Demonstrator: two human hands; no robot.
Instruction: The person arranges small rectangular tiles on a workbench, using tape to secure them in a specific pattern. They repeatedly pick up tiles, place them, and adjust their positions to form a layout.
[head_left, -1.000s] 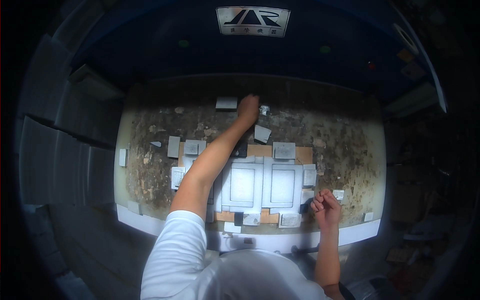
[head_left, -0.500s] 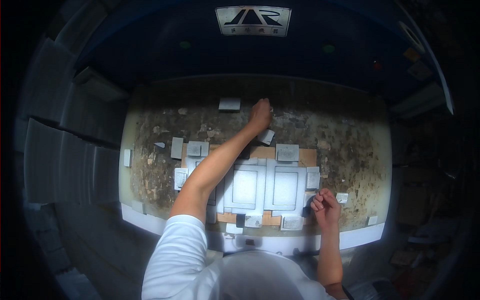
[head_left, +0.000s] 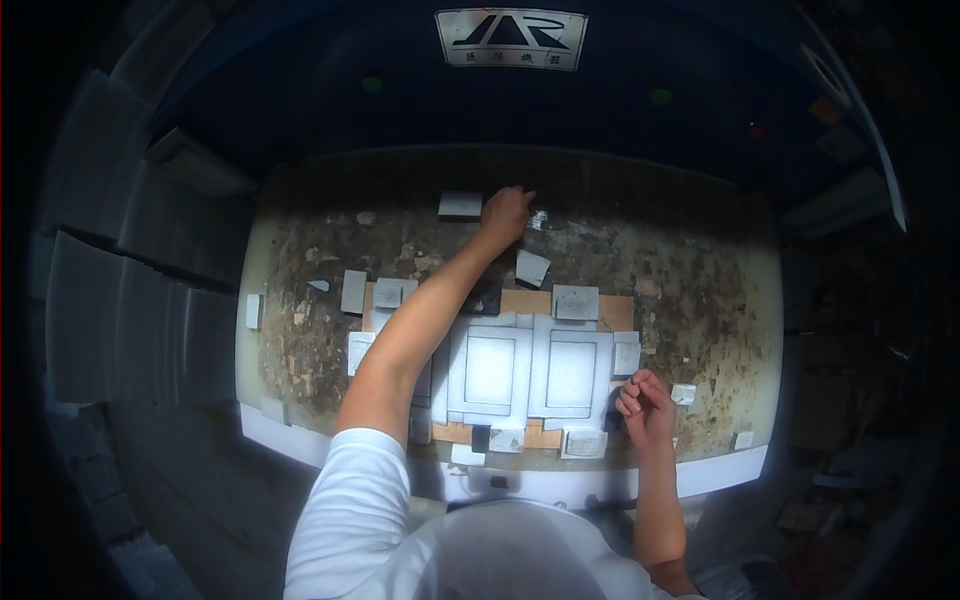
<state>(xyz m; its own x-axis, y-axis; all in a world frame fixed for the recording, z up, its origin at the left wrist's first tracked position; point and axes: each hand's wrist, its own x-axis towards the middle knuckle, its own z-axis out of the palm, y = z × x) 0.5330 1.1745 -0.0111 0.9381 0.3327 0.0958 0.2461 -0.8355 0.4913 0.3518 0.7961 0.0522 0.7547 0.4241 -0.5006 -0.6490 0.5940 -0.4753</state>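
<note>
My left arm stretches across the table, and my left hand (head_left: 505, 213) rests at the far side with its fingers curled. It lies between a white rectangular piece (head_left: 460, 205) and a small pale scrap (head_left: 539, 220). Whether it grips anything is hidden. A tilted white piece (head_left: 531, 268) lies just nearer than it. My right hand (head_left: 645, 405) is closed in a fist at the front right, next to two large white framed panels (head_left: 530, 368) that lie on a brown board (head_left: 525, 301). Nothing shows in that fist.
The stained, worn tabletop (head_left: 690, 290) carries several small white blocks around the panels, such as the block (head_left: 576, 301) behind them and the block (head_left: 353, 291) at the left. A dark machine housing (head_left: 510, 110) rises behind the table. Stacked pale sheets (head_left: 120, 320) stand at the left.
My left hand slid right along the far side of the table, then came back a little to the left. My right hand stayed in its fist at the front.
</note>
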